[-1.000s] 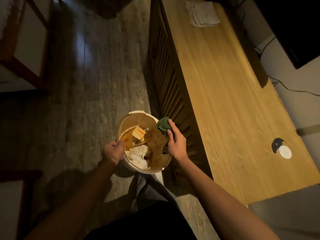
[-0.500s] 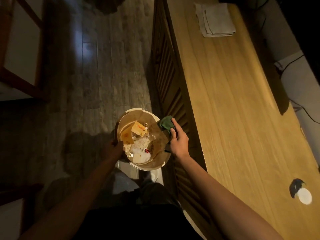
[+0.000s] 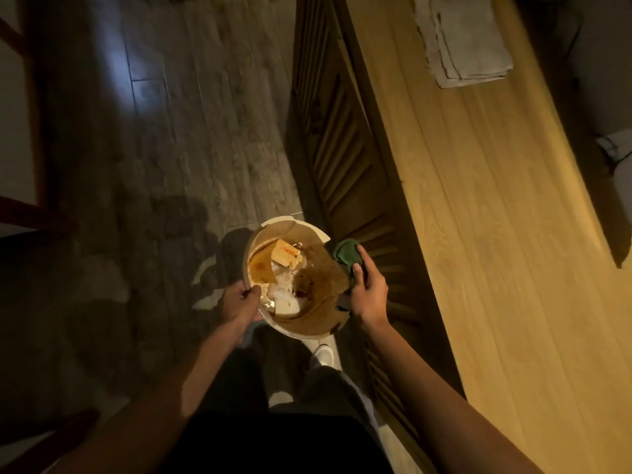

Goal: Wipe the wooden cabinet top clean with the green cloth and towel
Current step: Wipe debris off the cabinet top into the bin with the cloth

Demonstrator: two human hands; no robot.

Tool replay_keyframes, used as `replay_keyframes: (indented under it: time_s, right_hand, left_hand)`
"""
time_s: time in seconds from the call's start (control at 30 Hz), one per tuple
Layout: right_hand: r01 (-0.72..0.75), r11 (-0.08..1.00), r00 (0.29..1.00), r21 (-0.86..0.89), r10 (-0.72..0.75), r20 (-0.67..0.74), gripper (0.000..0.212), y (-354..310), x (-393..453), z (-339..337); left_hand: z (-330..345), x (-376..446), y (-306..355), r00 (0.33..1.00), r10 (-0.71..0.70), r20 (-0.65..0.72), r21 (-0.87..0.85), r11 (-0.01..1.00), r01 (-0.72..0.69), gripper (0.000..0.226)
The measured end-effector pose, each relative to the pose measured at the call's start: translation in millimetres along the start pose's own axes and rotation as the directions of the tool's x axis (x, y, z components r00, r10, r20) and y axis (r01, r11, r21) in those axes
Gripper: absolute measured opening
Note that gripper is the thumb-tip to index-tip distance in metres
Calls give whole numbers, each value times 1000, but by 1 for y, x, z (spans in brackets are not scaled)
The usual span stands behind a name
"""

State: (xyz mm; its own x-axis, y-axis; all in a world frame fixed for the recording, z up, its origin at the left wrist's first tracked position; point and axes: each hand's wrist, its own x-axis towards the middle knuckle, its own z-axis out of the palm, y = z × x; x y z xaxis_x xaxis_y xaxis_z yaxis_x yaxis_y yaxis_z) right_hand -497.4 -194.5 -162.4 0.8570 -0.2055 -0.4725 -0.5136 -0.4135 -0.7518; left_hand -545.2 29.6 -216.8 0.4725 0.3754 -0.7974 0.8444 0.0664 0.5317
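Both hands are gripping the bin [image 3: 290, 331] by its rim: the left hand [image 3: 238, 302] is pinching the near-left edge with thumb over the lip, and the right hand [image 3: 367, 291] is holding the right edge while its grip is also clamping the green cloth [image 3: 346, 253] against the rim. The bin, holding paper scraps and wrappers, is sitting low beside the cabinet's slatted front [image 3: 345, 159], above the floor [image 3: 178, 138]. The folded towel [image 3: 468, 42] is lying on the far end of the cabinet top [image 3: 496, 234], well apart from the hands. The risk, as I judge it, is the cloth slipping into the rubbish, since one grip is doing two jobs. Tilting the bin could also be spilling scraps onto the floor.
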Motion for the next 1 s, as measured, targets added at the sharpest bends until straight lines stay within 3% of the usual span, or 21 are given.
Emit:
replay_keyframes:
  time_s: [0.17,0.33,0.67,0.77,0.83,1.0]
  right_hand:
    - [-95,995,993,33,97,-61,44,-5,47,38]
    - [-175,982,980,68,180,-82,43,8,104,66]
    - [-220,970,972,102,226,-59,43,87,217,112]
    - [-237,965,968,111,244,-56,43,112,241,125]
    - [-239,965,968,106,246,-55,43,126,252,133]
    - [-245,965,967,94,250,-40,43,147,277,154]
  left_hand:
    - [3,60,30,996,-35,80,36,999,32,16]
    - [21,123,45,993,7,117,129,991,-22,15]
    - [82,258,23,971,55,235,262,958,-117,23]
    - [102,293,11,971,89,220,255,956,-146,12]
    - [112,312,4,972,93,217,250,957,-147,19]
    - [116,350,-9,947,110,302,253,948,-191,13]
